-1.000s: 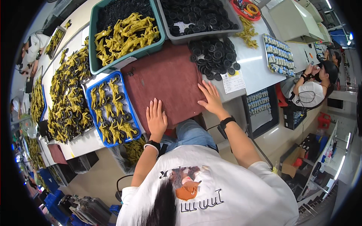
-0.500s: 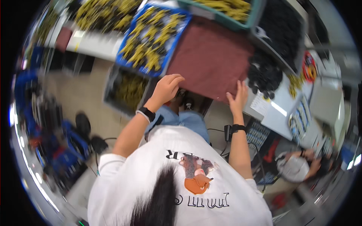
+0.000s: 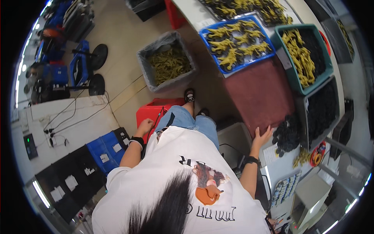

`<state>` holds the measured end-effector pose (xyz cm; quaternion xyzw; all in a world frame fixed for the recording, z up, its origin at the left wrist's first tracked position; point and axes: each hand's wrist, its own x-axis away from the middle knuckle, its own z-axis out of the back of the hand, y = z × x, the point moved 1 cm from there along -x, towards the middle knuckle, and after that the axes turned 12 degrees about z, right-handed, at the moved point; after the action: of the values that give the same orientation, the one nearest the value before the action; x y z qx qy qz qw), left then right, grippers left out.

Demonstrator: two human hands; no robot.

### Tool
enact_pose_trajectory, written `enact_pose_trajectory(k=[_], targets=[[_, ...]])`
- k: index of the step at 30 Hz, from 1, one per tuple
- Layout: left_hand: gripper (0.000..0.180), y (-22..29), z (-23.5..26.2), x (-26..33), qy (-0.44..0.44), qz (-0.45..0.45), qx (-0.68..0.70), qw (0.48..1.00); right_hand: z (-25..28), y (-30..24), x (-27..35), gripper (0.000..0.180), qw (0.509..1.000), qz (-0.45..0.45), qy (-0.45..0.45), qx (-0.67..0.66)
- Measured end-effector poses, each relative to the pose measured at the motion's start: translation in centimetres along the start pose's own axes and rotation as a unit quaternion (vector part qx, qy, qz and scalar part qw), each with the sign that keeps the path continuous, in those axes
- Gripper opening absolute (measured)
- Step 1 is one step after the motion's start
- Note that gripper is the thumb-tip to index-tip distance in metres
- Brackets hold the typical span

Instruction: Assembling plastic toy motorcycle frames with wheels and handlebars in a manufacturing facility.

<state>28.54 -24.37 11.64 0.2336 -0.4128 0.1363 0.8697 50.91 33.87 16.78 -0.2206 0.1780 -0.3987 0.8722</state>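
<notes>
1. Far on the left a blue cart with black wheels [image 3: 83, 58] stands on the floor, and blue boxes [image 3: 107, 150] sit lower down near the person.
2. The left hand [image 3: 145, 126] hangs down by the person's side, just beside a red stool [image 3: 150, 113]. Its fingers are curled in loosely. I cannot tell if they touch the stool, and they hold nothing that I can see.
3. A gray bin [image 3: 167, 62] sits on the floor under the table edge. It is full of yellow-green plastic bits.
4. The person's legs in blue jeans [image 3: 191, 123] point toward the table.
5. A blue tray [image 3: 237, 43] on the table [image 3: 191, 15] holds yellow toy parts.
6. A dark red mat [image 3: 261, 93] lies on the table just beside the blue tray.
7. The right hand [image 3: 261, 137] lies flat on the near edge of the dark red mat. Its fingers are spread apart and hold nothing.
8. A heap of small black round parts [image 3: 286, 134] lies just beside the right hand.
9. A green bin [image 3: 306, 58] holds yellow parts and black parts.
10. A gray bin of black parts [image 3: 321, 111] stands past the mat, near the black heap.
</notes>
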Motion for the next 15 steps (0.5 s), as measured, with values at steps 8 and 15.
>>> enact_pose_trajectory(k=[8, 15], targets=[[0.034, -1.8, -0.1, 2.4, -0.064, 0.012, -0.024, 0.998, 1.6, -0.4, -1.1, 0.062, 0.996, -0.04, -0.021, -0.076], [0.022, -0.1, 6.3, -0.2, -0.006, 0.032, 0.142, 0.989, 2.3, -5.8, -2.8, 0.03, 0.98, -0.099, 0.124, -0.122]])
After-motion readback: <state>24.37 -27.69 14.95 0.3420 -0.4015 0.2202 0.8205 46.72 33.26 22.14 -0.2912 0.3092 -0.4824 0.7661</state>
